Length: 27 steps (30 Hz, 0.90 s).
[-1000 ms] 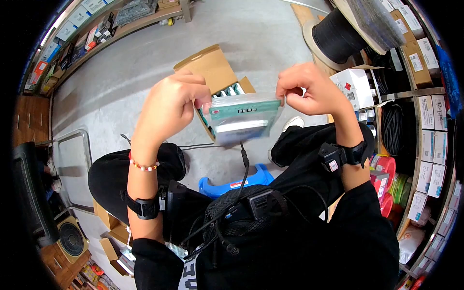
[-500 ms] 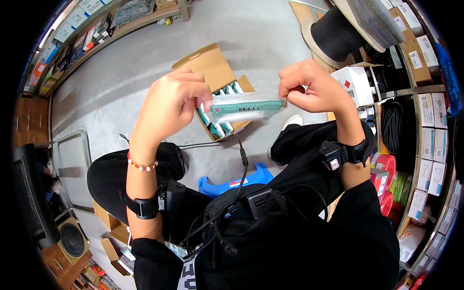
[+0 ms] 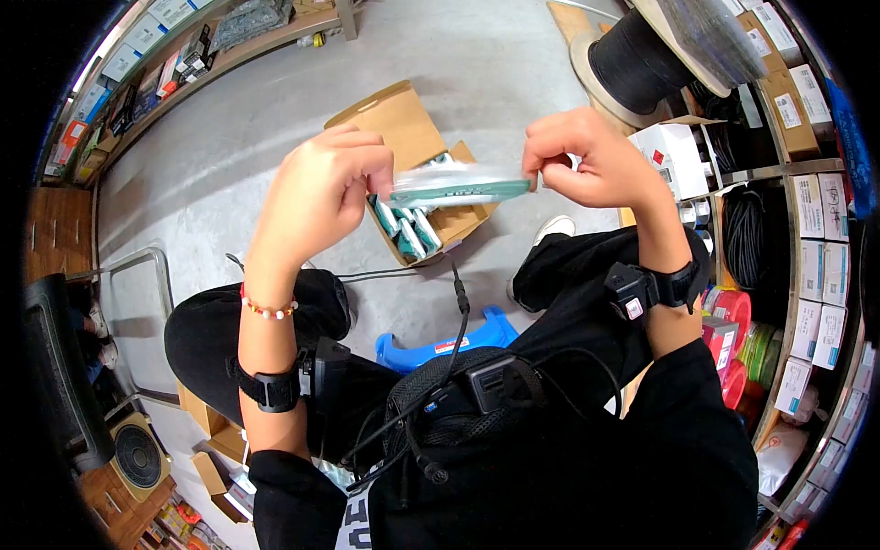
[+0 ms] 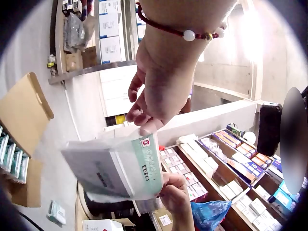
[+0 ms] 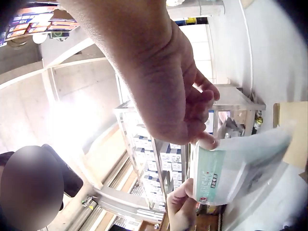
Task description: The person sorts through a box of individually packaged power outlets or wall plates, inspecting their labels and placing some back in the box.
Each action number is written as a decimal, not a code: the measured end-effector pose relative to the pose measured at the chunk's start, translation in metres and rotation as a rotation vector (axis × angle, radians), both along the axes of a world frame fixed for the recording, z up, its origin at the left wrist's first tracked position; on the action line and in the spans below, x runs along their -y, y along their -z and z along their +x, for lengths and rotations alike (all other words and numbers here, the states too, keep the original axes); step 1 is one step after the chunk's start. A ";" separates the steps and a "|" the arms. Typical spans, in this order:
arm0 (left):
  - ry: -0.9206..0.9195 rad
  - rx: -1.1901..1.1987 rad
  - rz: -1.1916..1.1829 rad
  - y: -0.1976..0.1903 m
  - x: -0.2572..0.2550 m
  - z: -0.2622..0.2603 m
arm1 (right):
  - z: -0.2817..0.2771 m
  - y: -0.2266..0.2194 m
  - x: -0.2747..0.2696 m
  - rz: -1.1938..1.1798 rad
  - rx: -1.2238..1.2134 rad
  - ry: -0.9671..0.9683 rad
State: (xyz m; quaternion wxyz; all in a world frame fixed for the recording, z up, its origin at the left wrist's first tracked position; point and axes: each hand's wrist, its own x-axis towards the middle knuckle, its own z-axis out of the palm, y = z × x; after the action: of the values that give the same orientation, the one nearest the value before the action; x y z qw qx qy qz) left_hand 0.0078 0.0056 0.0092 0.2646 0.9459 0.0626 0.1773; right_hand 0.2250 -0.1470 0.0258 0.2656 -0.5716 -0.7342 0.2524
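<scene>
A clear plastic bag with a green printed strip (image 3: 458, 192) is stretched between the two hands over an open cardboard box. My left hand (image 3: 321, 188) pinches one end of the strip, and my right hand (image 3: 591, 163) pinches the other. In the left wrist view, the bag (image 4: 110, 168) shows a pale, flat shape inside and lettering along the strip. Below it, the cardboard box (image 3: 390, 119) stands on the floor with its lid folded back. Several green-and-white packets (image 3: 417, 236) lie in the box, partly hidden by the bag.
A blue plastic stool (image 3: 449, 346) stands between the legs. Shelves of small boxes (image 3: 820, 257) line the right side, near a large black cable spool (image 3: 632, 69). Another shelf (image 3: 238, 55) runs along the far left, and a dark cable (image 3: 465, 298) hangs in front.
The bag has tilted from showing its broad face to nearly edge-on in the head view, uncovering more packets in the box. Both hands keep their pinch on it and have shifted only slightly.
</scene>
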 end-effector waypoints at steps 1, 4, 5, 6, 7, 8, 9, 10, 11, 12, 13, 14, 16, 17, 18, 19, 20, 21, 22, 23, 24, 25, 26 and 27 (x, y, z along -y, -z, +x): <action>-0.002 -0.008 0.000 0.000 0.000 0.000 | -0.001 0.000 0.000 0.012 -0.010 -0.002; 0.008 0.011 0.005 0.005 -0.001 -0.001 | -0.001 0.004 0.000 0.000 0.003 0.012; 0.015 0.024 0.007 0.006 -0.002 -0.001 | 0.000 0.006 0.000 -0.012 0.015 0.020; 0.006 0.020 -0.001 0.007 -0.002 -0.001 | 0.000 0.010 -0.001 0.012 0.006 0.024; -0.002 0.015 -0.009 0.007 -0.002 -0.002 | 0.000 0.013 -0.002 0.036 -0.003 0.029; -0.011 0.011 -0.017 0.007 -0.002 -0.002 | 0.000 0.015 -0.002 0.061 -0.012 0.033; -0.022 0.004 0.002 0.007 -0.001 -0.001 | -0.001 0.017 -0.002 0.046 -0.014 0.030; -0.034 -0.002 0.020 0.009 0.000 -0.001 | -0.002 0.017 -0.002 0.031 -0.016 0.026; -0.047 -0.008 0.039 0.010 0.000 -0.001 | -0.003 0.017 -0.002 0.017 -0.018 0.022; -0.032 0.011 0.011 0.012 -0.001 -0.001 | -0.004 0.016 -0.002 0.015 -0.006 0.012; -0.017 0.030 -0.016 0.014 -0.003 -0.001 | -0.005 0.012 -0.002 0.014 0.007 0.001; -0.003 0.049 -0.043 0.015 -0.004 -0.001 | -0.006 0.010 -0.003 0.013 0.019 -0.009; -0.001 0.046 -0.051 0.012 -0.005 -0.001 | -0.007 0.009 -0.003 0.047 0.000 -0.041; 0.000 0.044 -0.056 0.011 -0.006 -0.002 | -0.007 0.009 -0.003 0.064 -0.011 -0.057; 0.003 0.037 -0.047 0.010 -0.005 -0.001 | -0.007 0.008 -0.003 0.064 -0.007 -0.059; 0.006 0.029 -0.038 0.010 -0.005 -0.001 | -0.007 0.009 -0.003 0.064 -0.003 -0.062; 0.010 0.022 -0.030 0.010 -0.004 -0.001 | -0.007 0.009 -0.003 0.064 0.000 -0.064; 0.021 0.020 -0.045 0.010 -0.004 -0.001 | -0.007 0.009 -0.003 0.062 -0.005 -0.067; 0.033 0.019 -0.059 0.010 -0.005 -0.001 | -0.007 0.009 -0.003 0.060 -0.010 -0.070; 0.044 0.017 -0.074 0.010 -0.005 -0.001 | -0.006 0.009 -0.003 0.058 -0.015 -0.074; 0.065 0.022 -0.117 0.009 -0.005 -0.002 | -0.006 0.009 -0.002 0.066 -0.020 -0.072; 0.086 0.027 -0.160 0.006 -0.005 -0.002 | -0.005 0.009 -0.002 0.073 -0.025 -0.071; 0.107 0.032 -0.204 0.004 -0.005 -0.003 | -0.004 0.009 -0.002 0.081 -0.030 -0.070; 0.095 0.015 -0.171 0.002 -0.005 -0.004 | -0.004 0.008 -0.002 0.079 -0.022 -0.070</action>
State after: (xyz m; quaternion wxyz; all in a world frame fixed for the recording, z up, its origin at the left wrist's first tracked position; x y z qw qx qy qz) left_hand 0.0043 0.0105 0.0071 0.3528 0.9204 0.0307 0.1659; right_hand 0.2210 -0.1451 0.0175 0.2870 -0.5317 -0.7602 0.2389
